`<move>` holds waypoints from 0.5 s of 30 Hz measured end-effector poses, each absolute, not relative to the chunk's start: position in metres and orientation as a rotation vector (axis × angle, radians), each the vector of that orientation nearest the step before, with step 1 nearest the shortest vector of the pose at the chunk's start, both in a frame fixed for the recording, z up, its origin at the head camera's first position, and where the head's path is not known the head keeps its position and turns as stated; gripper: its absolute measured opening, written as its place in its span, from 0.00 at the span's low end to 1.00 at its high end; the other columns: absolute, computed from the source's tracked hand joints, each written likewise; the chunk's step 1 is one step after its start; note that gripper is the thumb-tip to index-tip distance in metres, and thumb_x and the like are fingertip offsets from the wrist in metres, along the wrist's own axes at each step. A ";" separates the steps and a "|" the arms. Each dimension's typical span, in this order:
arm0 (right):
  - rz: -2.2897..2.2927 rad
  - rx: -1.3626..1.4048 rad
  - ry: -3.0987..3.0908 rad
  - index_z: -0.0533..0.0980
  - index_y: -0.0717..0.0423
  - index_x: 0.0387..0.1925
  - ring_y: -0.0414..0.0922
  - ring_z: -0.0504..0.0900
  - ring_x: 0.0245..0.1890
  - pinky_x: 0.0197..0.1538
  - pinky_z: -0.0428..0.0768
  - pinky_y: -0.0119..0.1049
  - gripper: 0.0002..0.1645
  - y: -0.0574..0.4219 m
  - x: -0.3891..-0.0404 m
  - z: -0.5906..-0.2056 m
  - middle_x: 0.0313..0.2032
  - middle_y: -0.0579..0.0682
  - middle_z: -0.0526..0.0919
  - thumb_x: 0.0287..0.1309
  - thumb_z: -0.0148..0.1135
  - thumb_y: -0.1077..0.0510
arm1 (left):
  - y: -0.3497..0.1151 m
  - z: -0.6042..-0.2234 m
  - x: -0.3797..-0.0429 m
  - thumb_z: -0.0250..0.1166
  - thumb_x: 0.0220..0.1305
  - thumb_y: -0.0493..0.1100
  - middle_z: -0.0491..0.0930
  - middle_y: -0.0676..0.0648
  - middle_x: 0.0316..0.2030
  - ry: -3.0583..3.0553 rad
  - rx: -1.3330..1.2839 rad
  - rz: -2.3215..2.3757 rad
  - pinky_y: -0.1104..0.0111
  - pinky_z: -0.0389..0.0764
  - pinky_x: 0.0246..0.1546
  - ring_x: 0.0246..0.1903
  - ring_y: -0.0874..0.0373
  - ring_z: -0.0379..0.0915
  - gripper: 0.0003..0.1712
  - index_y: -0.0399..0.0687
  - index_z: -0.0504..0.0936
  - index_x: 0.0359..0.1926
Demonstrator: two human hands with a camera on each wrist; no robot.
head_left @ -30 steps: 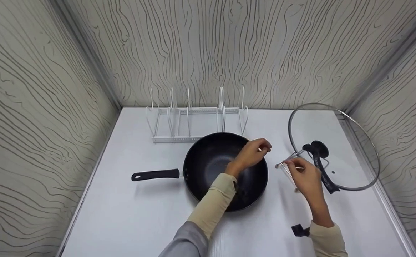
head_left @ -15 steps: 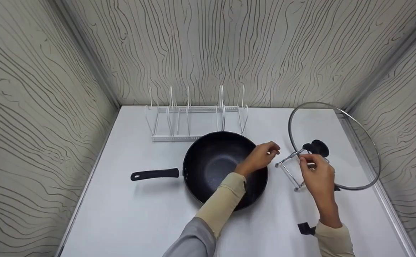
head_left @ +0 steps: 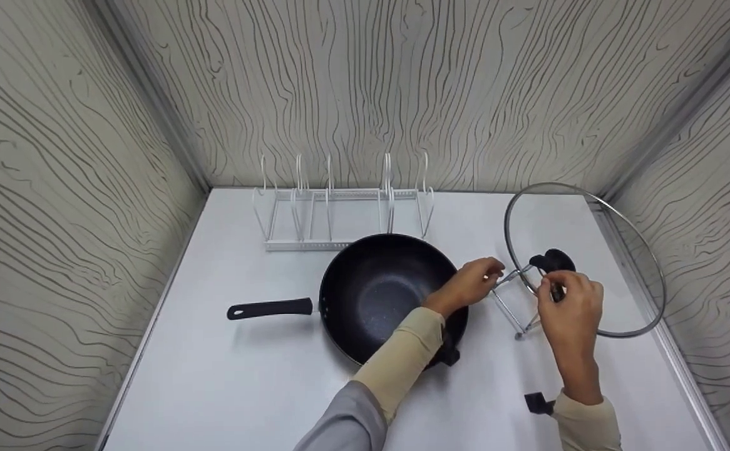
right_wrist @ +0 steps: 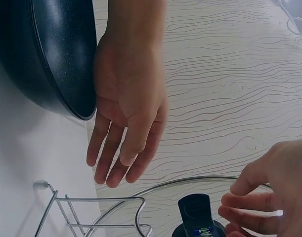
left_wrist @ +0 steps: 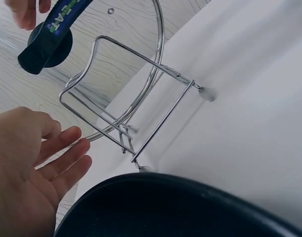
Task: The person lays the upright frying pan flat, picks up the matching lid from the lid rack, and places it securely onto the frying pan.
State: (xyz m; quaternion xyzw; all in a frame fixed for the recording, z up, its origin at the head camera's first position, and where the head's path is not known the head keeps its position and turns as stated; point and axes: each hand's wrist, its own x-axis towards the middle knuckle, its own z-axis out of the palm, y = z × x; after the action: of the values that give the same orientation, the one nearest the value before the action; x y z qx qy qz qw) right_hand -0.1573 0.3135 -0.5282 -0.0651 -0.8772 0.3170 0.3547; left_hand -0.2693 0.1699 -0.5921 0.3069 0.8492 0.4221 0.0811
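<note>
My left hand [head_left: 470, 282] reaches over the right rim of a black wok [head_left: 377, 307], its loosely bent fingers beside a chrome wire lid stand [head_left: 508, 311]. A large glass lid [head_left: 628, 275] with a metal rim leans upright in this stand. In the left wrist view, the left fingertips overlap the lid's rim and hold nothing. My right hand [head_left: 570, 307] is close in front of the lid's black handle [left_wrist: 54, 32], which bears lettering. Its fingers are loosely bent, and in the right wrist view [right_wrist: 264, 197] they stand apart from the handle.
Behind the wok, a white wire rack [head_left: 315, 245] with tall loops stands near the back wall. The wok's long black handle [head_left: 271, 309] points left over the white table [head_left: 215, 388]. Patterned panels [head_left: 365, 94] enclose the table at the back and both sides.
Both hands have moved rightward, the left toward the wire stand and the right from the stand's front to before the lid handle. Wok, lid and stand stay in place.
</note>
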 end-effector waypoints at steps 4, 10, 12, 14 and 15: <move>0.815 -0.247 -2.305 0.80 0.74 0.38 0.69 0.74 0.44 0.49 0.69 0.59 0.07 0.314 -0.157 -0.529 0.41 0.72 0.81 0.60 0.65 0.70 | 0.174 -0.594 -0.267 0.58 0.78 0.33 0.86 0.43 0.56 2.527 0.949 1.255 0.80 0.76 0.60 0.57 0.58 0.84 0.15 0.36 0.81 0.61; 0.813 -0.361 -2.347 0.75 0.72 0.44 0.72 0.78 0.48 0.48 0.74 0.66 0.11 0.315 -0.158 -0.531 0.47 0.70 0.75 0.65 0.63 0.66 | 0.178 -0.594 -0.264 0.59 0.77 0.32 0.83 0.41 0.57 2.539 1.007 1.239 0.80 0.75 0.62 0.60 0.55 0.83 0.15 0.36 0.80 0.61; 0.794 -0.383 -2.371 0.75 0.72 0.46 0.74 0.80 0.46 0.45 0.76 0.68 0.13 0.316 -0.158 -0.533 0.48 0.69 0.76 0.65 0.63 0.64 | 0.179 -0.594 -0.263 0.58 0.78 0.32 0.82 0.42 0.60 2.533 1.001 1.221 0.81 0.74 0.63 0.62 0.56 0.82 0.17 0.38 0.79 0.64; 0.774 -0.411 -2.405 0.74 0.71 0.49 0.76 0.81 0.44 0.41 0.76 0.70 0.16 0.318 -0.158 -0.534 0.48 0.69 0.78 0.66 0.63 0.62 | 0.181 -0.595 -0.263 0.58 0.79 0.32 0.81 0.43 0.62 2.530 0.998 1.199 0.82 0.73 0.64 0.64 0.57 0.81 0.19 0.39 0.78 0.66; 0.761 -0.426 -2.423 0.74 0.71 0.50 0.77 0.82 0.43 0.40 0.76 0.71 0.17 0.318 -0.157 -0.534 0.47 0.70 0.79 0.67 0.63 0.61 | 0.182 -0.595 -0.263 0.58 0.79 0.32 0.81 0.43 0.63 2.528 1.002 1.188 0.82 0.73 0.64 0.65 0.58 0.80 0.19 0.39 0.77 0.67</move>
State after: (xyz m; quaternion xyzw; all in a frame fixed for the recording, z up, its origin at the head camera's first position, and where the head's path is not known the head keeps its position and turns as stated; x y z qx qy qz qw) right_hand -0.1573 0.3185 -0.5342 -0.1588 -0.9034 0.2839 0.2794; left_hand -0.2627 0.1819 -0.5947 0.3363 0.8487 0.3989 0.0867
